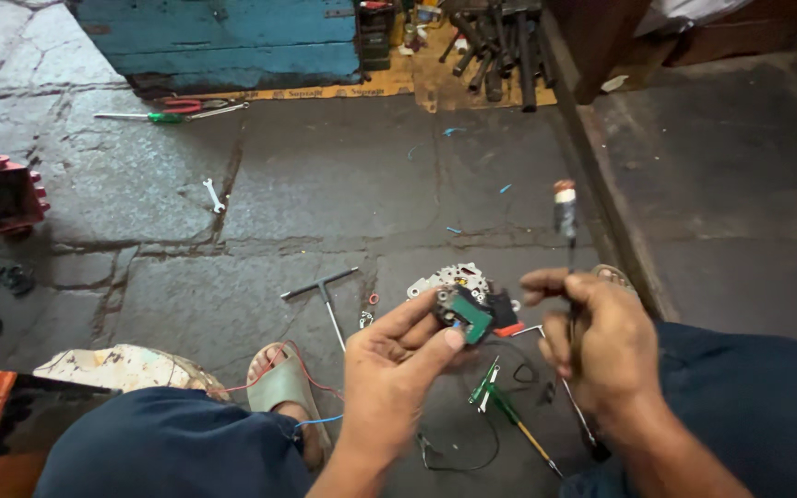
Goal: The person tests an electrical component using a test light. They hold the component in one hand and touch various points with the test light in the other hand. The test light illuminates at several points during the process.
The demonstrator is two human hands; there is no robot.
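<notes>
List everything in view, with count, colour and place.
small electrical part: one, black with green and red pieces, in left hand
screwdriver: one, dark shaft, in right hand
T-handle wrench: one, grey, floor centre
small spanner: one, silver, floor left
green-handled screwdriver: one, floor by blue box
blue box: one, top left
red metal housing: one, far left
sandal: one, pale, on foot
left hand: one
right hand: one
</notes>
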